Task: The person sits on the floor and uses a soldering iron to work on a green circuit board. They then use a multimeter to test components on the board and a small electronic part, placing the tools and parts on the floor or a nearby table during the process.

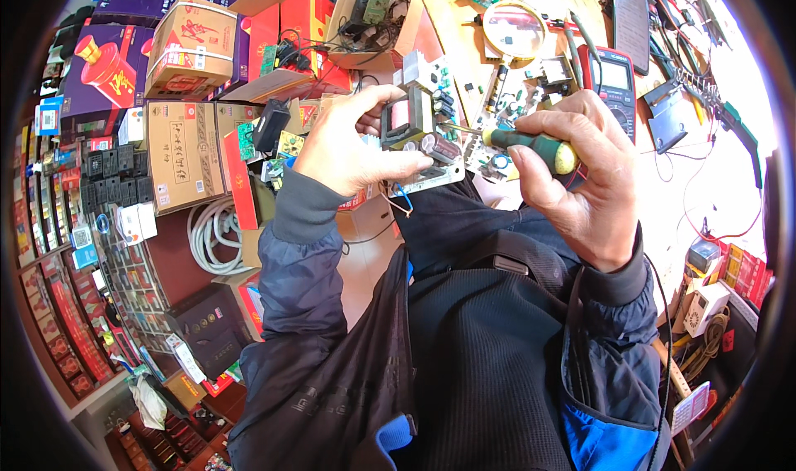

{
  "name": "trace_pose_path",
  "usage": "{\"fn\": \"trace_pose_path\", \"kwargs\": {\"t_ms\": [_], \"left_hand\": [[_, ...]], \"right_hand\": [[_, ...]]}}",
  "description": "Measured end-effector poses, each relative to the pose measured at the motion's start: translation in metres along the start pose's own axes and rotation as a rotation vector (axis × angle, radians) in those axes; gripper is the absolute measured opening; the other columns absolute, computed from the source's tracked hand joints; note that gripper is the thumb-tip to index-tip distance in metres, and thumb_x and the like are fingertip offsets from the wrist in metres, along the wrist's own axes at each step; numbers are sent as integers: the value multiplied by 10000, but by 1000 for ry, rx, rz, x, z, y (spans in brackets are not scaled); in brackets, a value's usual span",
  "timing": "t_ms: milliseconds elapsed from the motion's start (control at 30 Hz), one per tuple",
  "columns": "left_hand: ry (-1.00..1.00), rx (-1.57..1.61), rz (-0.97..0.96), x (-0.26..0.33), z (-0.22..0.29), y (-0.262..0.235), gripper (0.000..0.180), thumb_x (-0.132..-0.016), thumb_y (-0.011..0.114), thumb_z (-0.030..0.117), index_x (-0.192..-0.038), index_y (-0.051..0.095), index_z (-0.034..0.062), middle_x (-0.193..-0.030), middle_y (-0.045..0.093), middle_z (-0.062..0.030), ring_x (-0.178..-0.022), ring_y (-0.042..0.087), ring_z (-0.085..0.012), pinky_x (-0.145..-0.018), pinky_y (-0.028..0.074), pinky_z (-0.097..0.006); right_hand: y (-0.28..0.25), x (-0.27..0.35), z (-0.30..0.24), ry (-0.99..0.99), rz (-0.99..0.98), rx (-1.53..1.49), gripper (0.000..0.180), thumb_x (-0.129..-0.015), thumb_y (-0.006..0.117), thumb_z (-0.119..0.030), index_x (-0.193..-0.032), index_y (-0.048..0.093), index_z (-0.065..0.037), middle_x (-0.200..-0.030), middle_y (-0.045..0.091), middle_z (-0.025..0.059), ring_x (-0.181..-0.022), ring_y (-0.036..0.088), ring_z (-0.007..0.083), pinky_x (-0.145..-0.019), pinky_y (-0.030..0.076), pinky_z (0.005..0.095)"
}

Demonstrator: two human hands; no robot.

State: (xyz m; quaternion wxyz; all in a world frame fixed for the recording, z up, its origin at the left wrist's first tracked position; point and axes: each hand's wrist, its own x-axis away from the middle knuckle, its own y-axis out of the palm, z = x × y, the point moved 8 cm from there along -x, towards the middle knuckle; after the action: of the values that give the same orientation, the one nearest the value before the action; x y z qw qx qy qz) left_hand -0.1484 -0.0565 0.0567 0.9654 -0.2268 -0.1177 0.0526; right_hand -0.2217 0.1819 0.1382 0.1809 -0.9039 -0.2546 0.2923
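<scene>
1. The left hand (352,143) holds a power-supply circuit board (448,175) at its left side, the thumb along the lower part and the other fingers bent round the upper part.
2. This board is raised in front of the person's torso, near the edge of the wooden workbench (452,11), and sits tilted in the grip.
3. On it stand a dark-framed transformer (401,121), next to the left fingers, and a cylindrical capacitor (442,148) just below and to the right; a blue wire (404,196) hangs from the lower edge.
4. The right hand (584,172) has its thumb and fingers closed around the green-and-yellow handle of a screwdriver (539,148).
5. The screwdriver's thin shaft points left, its tip among the board's components beside the transformer; whether it touches them cannot be told.
6. Beyond the hands, a round magnifying glass (513,30) lies on the workbench, with loose electronic parts around it.
7. A red-cased multimeter (618,73) lies just beyond the right hand.
8. To the left are a strapped cardboard carton (191,44), purple boxes (104,73) and a coil of pale hose or cable (207,239).
</scene>
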Motion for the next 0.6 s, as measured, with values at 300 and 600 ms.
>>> {"fn": "trace_pose_path", "kwargs": {"t_ms": [300, 600], "left_hand": [[-22, 19, -5, 2, -4, 0, 762, -627, 983, 269, -1254, 658, -17, -1020, 646, -48, -913, 586, -134, -856, 513, -300], [-29, 107, -16, 3, -8, -1, 751, -659, 979, 214, -1282, 634, -25, -1055, 644, -32, -943, 583, -118, -881, 507, -294]], "right_hand": [[3, 3, -1, 18, -25, -24, 235, -824, 818, -47, -1034, 728, 6, -893, 625, 114, -811, 634, 240, -747, 519, 331], [6, 5, 2, 41, -43, -47, 249, -832, 819, -56, -1059, 736, 3, -913, 641, 116, -839, 652, 244, -768, 525, 332]]}}
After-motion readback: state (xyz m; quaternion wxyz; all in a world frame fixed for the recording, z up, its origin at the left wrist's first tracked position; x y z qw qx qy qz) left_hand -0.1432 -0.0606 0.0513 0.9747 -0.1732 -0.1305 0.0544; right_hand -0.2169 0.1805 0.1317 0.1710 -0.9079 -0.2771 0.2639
